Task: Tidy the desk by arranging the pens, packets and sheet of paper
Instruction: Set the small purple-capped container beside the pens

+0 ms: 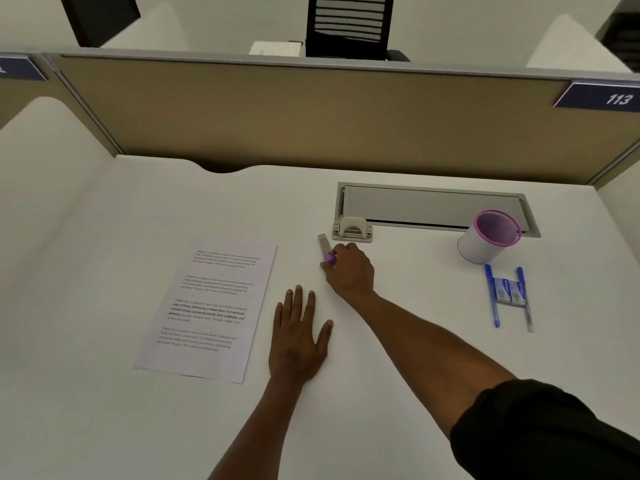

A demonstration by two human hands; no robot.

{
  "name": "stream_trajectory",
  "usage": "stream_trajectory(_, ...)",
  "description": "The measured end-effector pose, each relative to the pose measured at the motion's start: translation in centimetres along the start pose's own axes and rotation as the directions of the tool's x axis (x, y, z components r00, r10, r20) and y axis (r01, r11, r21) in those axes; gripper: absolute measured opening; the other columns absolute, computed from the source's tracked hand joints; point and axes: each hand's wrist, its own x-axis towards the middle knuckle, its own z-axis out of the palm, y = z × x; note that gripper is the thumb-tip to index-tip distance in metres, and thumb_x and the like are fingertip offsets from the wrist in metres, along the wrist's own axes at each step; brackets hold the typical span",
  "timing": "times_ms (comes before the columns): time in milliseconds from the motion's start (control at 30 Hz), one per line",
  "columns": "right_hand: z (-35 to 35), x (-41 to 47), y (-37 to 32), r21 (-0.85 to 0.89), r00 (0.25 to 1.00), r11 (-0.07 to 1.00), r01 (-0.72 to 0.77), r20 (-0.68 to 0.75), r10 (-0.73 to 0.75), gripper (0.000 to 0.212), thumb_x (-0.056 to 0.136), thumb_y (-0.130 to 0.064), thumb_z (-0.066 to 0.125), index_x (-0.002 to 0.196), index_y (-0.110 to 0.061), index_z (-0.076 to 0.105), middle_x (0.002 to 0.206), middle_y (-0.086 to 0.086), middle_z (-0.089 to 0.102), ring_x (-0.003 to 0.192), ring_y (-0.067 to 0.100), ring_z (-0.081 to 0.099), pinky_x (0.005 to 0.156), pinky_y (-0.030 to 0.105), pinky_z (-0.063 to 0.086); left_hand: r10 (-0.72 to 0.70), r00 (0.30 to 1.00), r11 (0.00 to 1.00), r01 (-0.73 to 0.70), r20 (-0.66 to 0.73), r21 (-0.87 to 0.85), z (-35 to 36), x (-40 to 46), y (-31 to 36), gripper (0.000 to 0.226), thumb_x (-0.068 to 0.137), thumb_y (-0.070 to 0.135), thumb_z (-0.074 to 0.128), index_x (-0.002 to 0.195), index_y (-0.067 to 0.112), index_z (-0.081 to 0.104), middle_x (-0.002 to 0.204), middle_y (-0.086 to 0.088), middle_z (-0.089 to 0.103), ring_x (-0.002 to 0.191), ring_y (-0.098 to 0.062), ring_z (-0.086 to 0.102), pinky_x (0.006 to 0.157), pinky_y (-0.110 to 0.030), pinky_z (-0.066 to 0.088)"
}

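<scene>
Presently, a purple-capped item [326,250], apparently a marker or glue stick, is pinched at its cap by the right hand [349,270] beside the sheet of paper [207,310], while the left hand [298,336] is laid flat and empty, probably for support.

A single head-worn camera looks forward and steeply down onto the white tabletop [398,341] from above its near edge. The wide lens bows straight lines, so the beige partition [311,116] curves across the upper third of the frame. Both forearms enter from the bottom edge, the right one from the lower right corner, which places the view just above and behind the hands. The tabletop fills the middle and lower frame at close range; a black chair back [349,26] beyond the partition sits at the top centre.
</scene>
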Motion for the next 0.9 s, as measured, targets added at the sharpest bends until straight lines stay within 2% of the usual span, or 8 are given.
stream_trajectory(133,-0.7,-1.3,0.5,0.251,0.992,0.964,-0.087,-0.072,0.108,0.026,0.084,-0.034,0.069,0.102,-0.016,0.068,0.097,0.001,0.069,0.086,0.018,0.064,0.079,0.034,0.053,-0.002,1.000,1.000,0.002,-0.005,0.001,-0.1,0.1,0.2,0.072,0.099,0.063,0.027,0.160,0.027,0.012,0.169,0.000,0.001,0.156,-0.015,-0.009,0.127,-0.040,0.005)
stream_trajectory(300,-4.2,-6.4,4.0,0.558,0.951,0.817,-0.149,-0.145,0.273,0.024,0.078,-0.026,0.078,0.100,-0.019,0.072,0.089,-0.009,0.072,0.074,0.005,0.066,0.074,0.023,0.055,0.005,1.000,1.000,-0.005,-0.018,-0.001,-0.3,-0.1,0.2,0.073,0.099,0.062,0.028,0.160,0.024,0.016,0.169,-0.003,0.006,0.156,-0.017,-0.003,0.127,-0.043,0.009)
stream_trajectory(467,-10.1,-11.1,10.9,0.637,0.890,0.751,-0.174,-0.225,0.397,0.026,0.078,-0.026,0.079,0.103,-0.022,0.072,0.096,-0.010,0.073,0.087,0.002,0.067,0.076,0.014,0.052,0.017,0.999,1.000,-0.017,-0.034,0.010,-0.2,-0.3,-0.1,0.073,0.098,0.061,0.030,0.159,0.023,0.020,0.168,-0.005,0.011,0.157,-0.019,0.001,0.127,-0.043,0.010)
stream_trajectory(567,-14.2,-12.7,16.0,0.663,0.823,0.722,-0.201,-0.285,0.491,0.020,0.080,-0.031,0.077,0.099,-0.023,0.073,0.094,-0.010,0.073,0.089,0.004,0.068,0.083,0.025,0.056,0.013,0.999,1.000,-0.012,-0.035,0.021,0.0,-0.2,0.1,0.073,0.098,0.062,0.028,0.159,0.023,0.020,0.168,-0.005,0.013,0.156,-0.019,0.002,0.127,-0.044,0.010)
stream_trajectory(667,-18.1,-13.6,21.2,0.714,0.738,0.664,-0.223,-0.322,0.594,0.019,0.081,-0.020,0.077,0.100,-0.020,0.074,0.095,-0.004,0.074,0.091,0.010,0.070,0.089,0.036,0.057,0.027,0.999,1.000,-0.027,-0.030,0.001,-0.1,-0.1,0.9,0.074,0.097,0.063,0.028,0.159,0.023,0.021,0.168,-0.005,0.014,0.156,-0.020,0.004,0.126,-0.043,0.009)
stream_trajectory(733,-19.2,-12.9,23.4,0.720,0.721,0.639,-0.272,-0.287,0.631,0.023,0.083,-0.017,0.075,0.106,-0.016,0.073,0.101,0.003,0.074,0.097,0.018,0.069,0.093,0.043,0.055,0.006,1.000,1.000,-0.006,-0.028,0.004,-0.3,-0.2,0.0,0.075,0.096,0.063,0.027,0.159,0.023,0.021,0.168,-0.005,0.014,0.156,-0.020,0.004,0.127,-0.043,0.009)
stream_trajectory(833,-20.8,-11.5,25.9,0.701,0.673,0.611,-0.368,-0.253,0.695,0.036,0.080,-0.026,0.078,0.111,-0.016,0.064,0.102,0.010,0.073,0.095,0.027,0.070,0.090,0.047,0.055,0.002,1.000,1.000,-0.002,-0.023,0.002,-0.5,-0.4,-0.2,0.076,0.095,0.063,0.026,0.159,0.023,0.021,0.168,-0.005,0.013,0.156,-0.019,0.003,0.127,-0.043,0.008)
stream_trajectory(900,-21.7,-10.4,27.1,0.725,0.644,0.566,-0.393,-0.222,0.732,0.040,0.074,-0.029,0.083,0.103,-0.015,0.059,0.096,0.014,0.074,0.081,0.027,0.073,0.078,0.040,0.058,-0.002,1.000,1.000,0.002,-0.020,-0.011,-0.5,-0.4,0.3,0.077,0.094,0.064,0.026,0.159,0.022,0.022,0.168,-0.005,0.014,0.156,-0.019,0.004,0.127,-0.043,0.008)
